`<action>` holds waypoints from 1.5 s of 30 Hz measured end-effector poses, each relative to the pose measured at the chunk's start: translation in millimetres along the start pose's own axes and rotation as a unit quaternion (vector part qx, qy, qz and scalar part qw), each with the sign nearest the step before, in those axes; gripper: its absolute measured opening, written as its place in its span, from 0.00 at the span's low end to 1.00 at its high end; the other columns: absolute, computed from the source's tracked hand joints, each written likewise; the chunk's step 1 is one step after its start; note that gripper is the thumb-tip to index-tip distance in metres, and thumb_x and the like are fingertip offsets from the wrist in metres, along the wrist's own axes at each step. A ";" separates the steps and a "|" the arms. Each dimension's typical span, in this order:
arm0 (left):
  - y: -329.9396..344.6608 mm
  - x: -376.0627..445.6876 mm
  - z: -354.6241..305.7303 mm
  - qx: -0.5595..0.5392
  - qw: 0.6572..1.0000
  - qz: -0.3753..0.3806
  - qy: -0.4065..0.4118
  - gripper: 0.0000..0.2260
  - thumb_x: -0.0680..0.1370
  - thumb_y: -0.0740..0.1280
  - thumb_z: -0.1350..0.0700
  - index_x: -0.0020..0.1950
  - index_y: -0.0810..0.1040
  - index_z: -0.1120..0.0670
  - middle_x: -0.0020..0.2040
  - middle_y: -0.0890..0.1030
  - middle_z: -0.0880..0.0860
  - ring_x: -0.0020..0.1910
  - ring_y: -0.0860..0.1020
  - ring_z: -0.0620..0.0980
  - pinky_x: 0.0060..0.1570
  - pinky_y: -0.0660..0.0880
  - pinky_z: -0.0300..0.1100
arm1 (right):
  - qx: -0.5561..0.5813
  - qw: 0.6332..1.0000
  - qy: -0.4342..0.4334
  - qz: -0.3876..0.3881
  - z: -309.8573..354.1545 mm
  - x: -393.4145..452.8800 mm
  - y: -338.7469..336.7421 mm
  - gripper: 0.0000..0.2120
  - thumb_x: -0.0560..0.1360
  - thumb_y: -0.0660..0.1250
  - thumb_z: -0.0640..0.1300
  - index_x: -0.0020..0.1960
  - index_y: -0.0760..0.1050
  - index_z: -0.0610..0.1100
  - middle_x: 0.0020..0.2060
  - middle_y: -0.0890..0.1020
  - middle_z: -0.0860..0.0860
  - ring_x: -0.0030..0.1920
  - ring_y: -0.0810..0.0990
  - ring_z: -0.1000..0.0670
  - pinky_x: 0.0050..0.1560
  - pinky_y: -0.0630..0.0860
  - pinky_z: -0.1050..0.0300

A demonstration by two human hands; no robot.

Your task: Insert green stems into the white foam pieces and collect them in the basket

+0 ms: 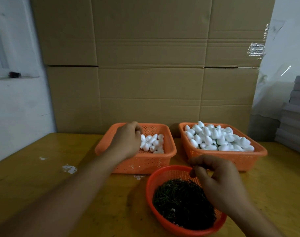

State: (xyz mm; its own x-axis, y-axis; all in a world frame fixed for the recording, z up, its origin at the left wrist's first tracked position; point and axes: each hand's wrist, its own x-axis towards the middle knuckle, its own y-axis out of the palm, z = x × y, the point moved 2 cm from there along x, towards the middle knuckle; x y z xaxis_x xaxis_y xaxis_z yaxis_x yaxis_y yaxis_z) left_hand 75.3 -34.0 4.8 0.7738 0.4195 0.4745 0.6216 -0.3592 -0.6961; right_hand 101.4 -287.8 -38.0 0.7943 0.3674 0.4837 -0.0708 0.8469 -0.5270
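My left hand [127,140] reaches into the left orange basket [145,164], its curled fingers down among the white foam pieces [153,142]; what they grip is hidden. My right hand [219,182] hovers over the round red basket [151,183] full of dark green stems [180,200]. Its thumb and fingers pinch together at the far rim, seemingly on a thin stem, though this is too small to confirm. The right orange basket [231,158] is heaped with white foam pieces [217,139], some showing green.
All three baskets stand on a yellow wooden table [43,177] with white foam crumbs [69,169] at the left. A big cardboard sheet [151,65] stands right behind the baskets. Stacked grey boards [294,117] sit at the right edge.
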 end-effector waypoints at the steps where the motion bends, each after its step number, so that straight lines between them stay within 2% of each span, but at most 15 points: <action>1: 3.5 11.3 2.4 0.032 0.998 0.046 -0.012 0.08 0.82 0.61 0.58 0.51 0.80 0.52 0.43 0.79 0.46 0.41 0.76 0.45 0.34 0.67 0.35 | 0.000 1.000 0.001 -0.001 -0.2 -0.4 -0.3 0.11 0.76 0.68 0.37 0.50 0.85 0.51 0.36 0.85 0.56 0.24 0.76 0.60 0.25 0.68 0.69; 4: 16.9 38.6 13.4 0.094 0.971 0.212 -0.052 0.08 0.81 0.65 0.52 0.52 0.82 0.54 0.49 0.84 0.53 0.43 0.80 0.50 0.40 0.74 0.40 | -0.012 1.000 -0.001 0.005 -0.1 -1.0 0.1 0.12 0.76 0.68 0.37 0.49 0.85 0.53 0.37 0.85 0.59 0.27 0.78 0.60 0.27 0.70 0.68; 7: 26.5 54.5 25.0 0.187 0.907 0.367 -0.089 0.17 0.80 0.66 0.42 0.56 0.78 0.55 0.48 0.83 0.54 0.44 0.81 0.52 0.42 0.77 0.43 | -0.034 0.999 -0.011 0.005 0.5 -1.7 0.4 0.12 0.75 0.68 0.38 0.49 0.85 0.54 0.38 0.85 0.61 0.33 0.79 0.64 0.31 0.69 0.72; 10: 32.0 62.0 30.8 0.272 0.846 0.446 -0.101 0.24 0.79 0.63 0.37 0.68 0.73 0.52 0.51 0.78 0.50 0.44 0.79 0.49 0.40 0.76 0.43 | -0.044 0.999 -0.017 0.000 0.6 -1.4 -0.3 0.12 0.75 0.68 0.39 0.49 0.84 0.55 0.39 0.84 0.61 0.33 0.79 0.66 0.31 0.69 0.73; 13: 42.9 65.2 39.5 0.230 0.833 0.482 -0.141 0.33 0.78 0.66 0.38 0.77 0.63 0.52 0.66 0.76 0.56 0.57 0.80 0.55 0.57 0.79 0.51 | -0.049 0.998 -0.025 -0.004 1.4 -1.9 -1.4 0.12 0.75 0.68 0.40 0.49 0.84 0.55 0.38 0.84 0.61 0.30 0.78 0.66 0.29 0.68 0.73; 15: 51.5 64.3 41.8 0.156 0.833 0.505 -0.163 0.39 0.78 0.69 0.42 0.81 0.50 0.46 0.76 0.66 0.56 0.67 0.76 0.56 0.64 0.76 0.54 | -0.050 0.998 -0.025 -0.005 1.6 -1.7 -2.6 0.11 0.75 0.68 0.40 0.49 0.84 0.55 0.38 0.84 0.61 0.31 0.77 0.66 0.29 0.67 0.72; 18: 62.1 61.0 38.4 0.106 0.844 0.507 -0.137 0.50 0.77 0.71 0.44 0.73 0.27 0.37 0.82 0.37 0.50 0.78 0.60 0.56 0.69 0.71 0.56 | -0.046 0.999 -0.018 -0.003 1.0 -0.5 -4.3 0.11 0.75 0.68 0.40 0.50 0.84 0.56 0.38 0.84 0.60 0.29 0.78 0.64 0.29 0.66 0.69; 22: 78.7 65.7 36.7 0.081 0.855 0.494 -0.136 0.51 0.75 0.74 0.54 0.80 0.36 0.43 0.80 0.31 0.51 0.80 0.54 0.57 0.69 0.71 0.57 | -0.036 0.999 -0.018 -0.008 0.5 -0.1 -6.2 0.11 0.75 0.68 0.40 0.50 0.84 0.55 0.38 0.85 0.60 0.26 0.77 0.62 0.25 0.66 0.68; 27: 83.5 67.3 26.0 0.188 0.846 0.493 -0.077 0.35 0.79 0.70 0.53 0.81 0.55 0.49 0.79 0.30 0.51 0.81 0.45 0.55 0.75 0.62 0.55 | -0.041 0.999 -0.022 -0.012 1.6 -0.7 -7.6 0.11 0.75 0.68 0.41 0.50 0.84 0.54 0.39 0.85 0.59 0.28 0.77 0.63 0.31 0.66 0.67; 31: 91.3 70.8 26.0 0.214 0.842 0.491 -0.067 0.42 0.75 0.73 0.49 0.82 0.50 0.46 0.76 0.24 0.47 0.78 0.31 0.54 0.75 0.55 0.65 | -0.051 0.998 -0.026 -0.014 3.5 -0.8 -8.7 0.11 0.75 0.68 0.42 0.49 0.84 0.55 0.40 0.84 0.60 0.33 0.78 0.64 0.34 0.67 0.66; 34: 95.2 71.4 20.4 0.264 0.834 0.484 -0.033 0.46 0.71 0.72 0.41 0.81 0.48 0.47 0.77 0.26 0.46 0.78 0.31 0.57 0.73 0.48 0.72 | -0.048 0.998 -0.026 -0.014 3.1 -0.6 -10.0 0.11 0.75 0.67 0.42 0.50 0.84 0.55 0.40 0.84 0.59 0.31 0.77 0.64 0.34 0.67 0.65; 38: 96.0 69.7 14.8 0.241 0.845 0.476 -0.037 0.41 0.76 0.72 0.47 0.82 0.51 0.51 0.79 0.30 0.49 0.79 0.34 0.56 0.75 0.50 0.62 | -0.047 0.999 -0.021 -0.018 2.4 -0.9 -11.4 0.11 0.74 0.67 0.42 0.50 0.84 0.55 0.40 0.84 0.59 0.28 0.77 0.61 0.33 0.68 0.63; 40: 89.5 68.6 12.6 0.152 0.872 0.457 -0.087 0.34 0.77 0.73 0.54 0.79 0.61 0.53 0.83 0.46 0.52 0.80 0.52 0.57 0.72 0.66 0.56 | -0.046 0.999 -0.018 -0.019 2.8 -0.6 -11.8 0.11 0.74 0.68 0.41 0.49 0.84 0.56 0.39 0.84 0.59 0.29 0.77 0.62 0.33 0.68 0.64; 42: 80.3 70.3 11.2 0.066 0.893 0.429 -0.116 0.21 0.75 0.75 0.59 0.68 0.77 0.57 0.69 0.77 0.55 0.64 0.79 0.54 0.60 0.79 0.48 | -0.053 0.998 -0.013 -0.021 2.7 -0.1 -11.6 0.12 0.74 0.68 0.40 0.49 0.84 0.56 0.38 0.84 0.61 0.29 0.77 0.64 0.32 0.67 0.66; 45: 68.0 72.2 7.0 -0.046 0.916 0.384 -0.103 0.12 0.71 0.78 0.63 0.52 0.83 0.56 0.48 0.86 0.55 0.47 0.86 0.51 0.53 0.82 0.47 | -0.062 0.998 -0.001 -0.015 2.5 0.1 -11.6 0.11 0.75 0.68 0.41 0.49 0.84 0.55 0.37 0.84 0.61 0.28 0.78 0.61 0.31 0.69 0.64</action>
State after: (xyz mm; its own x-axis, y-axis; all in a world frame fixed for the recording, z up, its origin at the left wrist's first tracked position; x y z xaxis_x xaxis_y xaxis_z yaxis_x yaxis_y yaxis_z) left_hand 172.6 -22.3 -12.0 0.9541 0.1579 -0.2546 -0.0825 -0.6788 -0.7297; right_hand 100.8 -296.7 -30.1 0.7932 0.3443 0.5023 0.0279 0.8034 -0.5947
